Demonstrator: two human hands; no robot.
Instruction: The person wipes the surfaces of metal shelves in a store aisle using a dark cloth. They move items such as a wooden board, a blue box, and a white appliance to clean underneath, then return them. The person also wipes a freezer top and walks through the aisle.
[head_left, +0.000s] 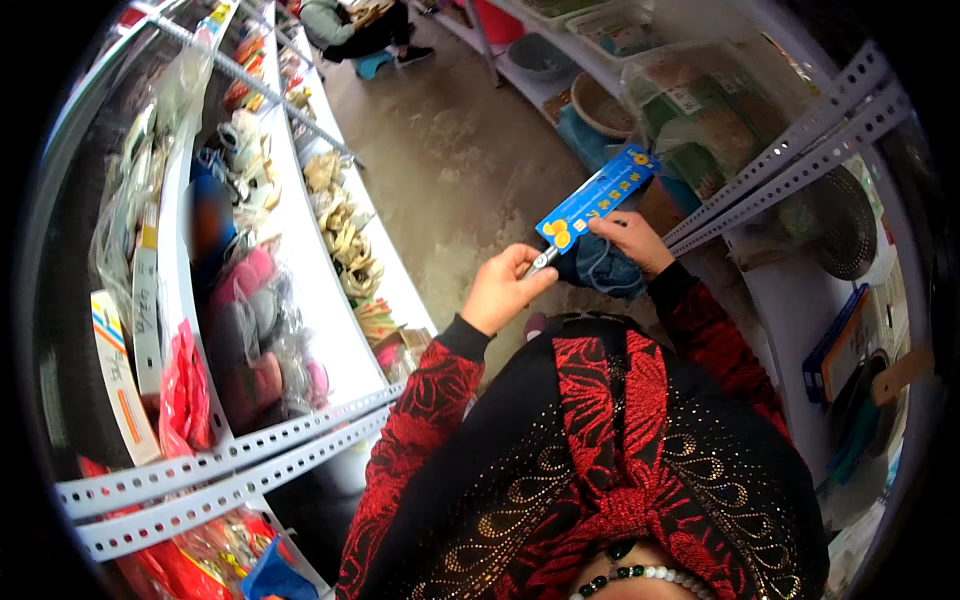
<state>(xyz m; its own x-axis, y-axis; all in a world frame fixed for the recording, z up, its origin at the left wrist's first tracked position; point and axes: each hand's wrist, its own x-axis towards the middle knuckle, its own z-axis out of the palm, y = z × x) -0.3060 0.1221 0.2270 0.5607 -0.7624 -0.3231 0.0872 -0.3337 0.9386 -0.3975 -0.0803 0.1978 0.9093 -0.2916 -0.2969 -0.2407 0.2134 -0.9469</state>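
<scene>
My left hand (502, 285) pinches a small silvery metal piece (544, 259) at the lower end of a blue packaging card (596, 196). The card bears printed writing and pictures of oranges. It slants up and to the right, apart from my body. At its right edge, the thumb and fingers of my right hand (634, 238) grip the card. Below that hand is a dark blue cloth item with a cord (607, 271); whether it hangs from the hand or rests elsewhere I cannot tell.
Left, white shelves (304, 247) hold bagged goods, pink and grey slippers (255, 319) and a red plastic bag (184, 397). Perforated metal posts (787, 150) and bowls (604, 105) stand right. Ahead on the concrete floor (442, 165), a person (352, 26) sits on a blue stool (373, 65).
</scene>
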